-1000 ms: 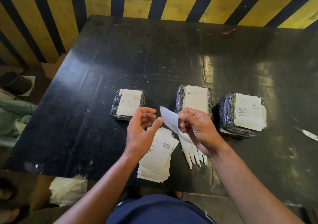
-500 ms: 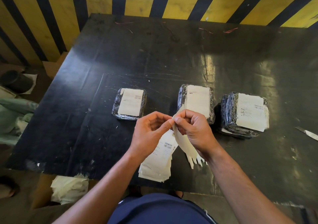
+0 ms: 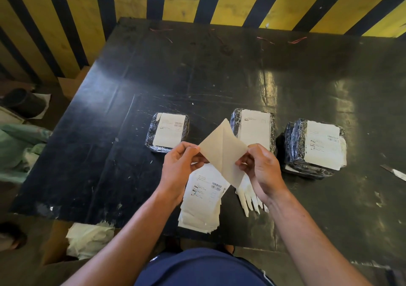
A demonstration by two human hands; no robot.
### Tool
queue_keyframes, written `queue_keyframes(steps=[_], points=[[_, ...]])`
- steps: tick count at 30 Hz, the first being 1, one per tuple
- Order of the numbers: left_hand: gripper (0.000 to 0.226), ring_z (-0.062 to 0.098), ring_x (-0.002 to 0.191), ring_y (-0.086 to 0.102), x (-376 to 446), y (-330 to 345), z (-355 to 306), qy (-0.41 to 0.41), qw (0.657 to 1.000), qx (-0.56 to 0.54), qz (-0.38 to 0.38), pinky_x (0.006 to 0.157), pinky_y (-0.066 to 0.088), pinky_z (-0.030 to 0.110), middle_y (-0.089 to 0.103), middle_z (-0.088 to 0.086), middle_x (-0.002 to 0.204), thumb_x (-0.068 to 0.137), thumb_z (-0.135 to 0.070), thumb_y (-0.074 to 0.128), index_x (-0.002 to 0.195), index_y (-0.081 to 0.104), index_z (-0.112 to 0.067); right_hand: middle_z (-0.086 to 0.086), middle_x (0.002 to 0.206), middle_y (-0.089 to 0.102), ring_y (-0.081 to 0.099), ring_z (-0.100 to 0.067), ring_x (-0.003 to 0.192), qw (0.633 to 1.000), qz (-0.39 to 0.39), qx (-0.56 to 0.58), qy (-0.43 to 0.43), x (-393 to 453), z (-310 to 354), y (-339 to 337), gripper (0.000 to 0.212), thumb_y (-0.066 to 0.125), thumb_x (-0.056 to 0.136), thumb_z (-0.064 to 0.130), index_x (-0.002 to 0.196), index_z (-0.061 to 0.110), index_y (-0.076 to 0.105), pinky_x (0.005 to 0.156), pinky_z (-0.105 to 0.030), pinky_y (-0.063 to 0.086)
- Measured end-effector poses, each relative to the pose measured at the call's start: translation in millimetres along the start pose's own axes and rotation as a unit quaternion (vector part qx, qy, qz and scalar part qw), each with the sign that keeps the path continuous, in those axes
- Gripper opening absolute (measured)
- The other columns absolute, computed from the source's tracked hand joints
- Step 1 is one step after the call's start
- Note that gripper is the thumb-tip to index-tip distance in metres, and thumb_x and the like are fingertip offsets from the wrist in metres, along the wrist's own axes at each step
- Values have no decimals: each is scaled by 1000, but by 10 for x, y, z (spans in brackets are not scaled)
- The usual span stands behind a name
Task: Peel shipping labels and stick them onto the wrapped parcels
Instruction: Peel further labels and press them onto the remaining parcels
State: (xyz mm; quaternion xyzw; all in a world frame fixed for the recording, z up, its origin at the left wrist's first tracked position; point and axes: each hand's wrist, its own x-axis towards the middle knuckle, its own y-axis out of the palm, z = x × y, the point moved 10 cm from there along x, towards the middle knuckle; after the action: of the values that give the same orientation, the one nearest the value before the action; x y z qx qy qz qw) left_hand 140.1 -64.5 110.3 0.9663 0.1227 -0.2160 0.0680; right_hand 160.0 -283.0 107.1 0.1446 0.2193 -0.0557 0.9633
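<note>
Both hands are raised above the near half of the black table (image 3: 109,132), with one label sheet (image 3: 223,151) stretched between them. The left hand (image 3: 179,171) pinches the sheet's left corner between thumb and curled fingers; the right hand (image 3: 262,171) pinches the right corner the same way. The sheet hangs as a diamond, one corner pointing up toward the far wall and one down toward the person, its plain beige side facing the camera (whether the label has started to part from its backing cannot be told from here).

Directly below the hands, flat on the table, lies the stack of labels (image 3: 203,200), printed side up with a barcode showing on the top one. Just to its right, partly under the right wrist, is a fan of narrow white strips (image 3: 250,200).

Beyond the hands sit three wrapped parcels in a row, each already bearing a white label: the left parcel (image 3: 168,132), the middle parcel (image 3: 254,127), partly hidden behind the held sheet, and the right parcel (image 3: 316,147), which looks like a pile of more than one.

A blade-like metal piece (image 3: 394,172) lies at the table's right edge, well apart from the parcels
</note>
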Motion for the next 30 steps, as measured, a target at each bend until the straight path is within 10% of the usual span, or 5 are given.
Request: queue_keyframes(steps=[21, 30], points=[[14, 20, 92, 74, 225, -452, 85, -44, 978, -178, -96, 82, 59, 31, 79, 5, 97, 103, -9, 53, 103, 67, -10, -8, 82, 66, 64, -19, 74, 961, -130, 221, 103, 156, -322, -870, 13, 53, 99, 10, 88, 11, 59, 71, -29, 58], [16, 16, 90, 76, 299, -863, -44, -27, 974, -157, -160, 77, 59, 28, 79, -2, 89, 104, -18, 52, 92, 62, -15, 2, 69, 59, 57, -13, 64, 972, -187, 143, -7, 138, 49, -1464, 22, 45, 99, 10, 80, 21, 50, 65, -29, 44]])
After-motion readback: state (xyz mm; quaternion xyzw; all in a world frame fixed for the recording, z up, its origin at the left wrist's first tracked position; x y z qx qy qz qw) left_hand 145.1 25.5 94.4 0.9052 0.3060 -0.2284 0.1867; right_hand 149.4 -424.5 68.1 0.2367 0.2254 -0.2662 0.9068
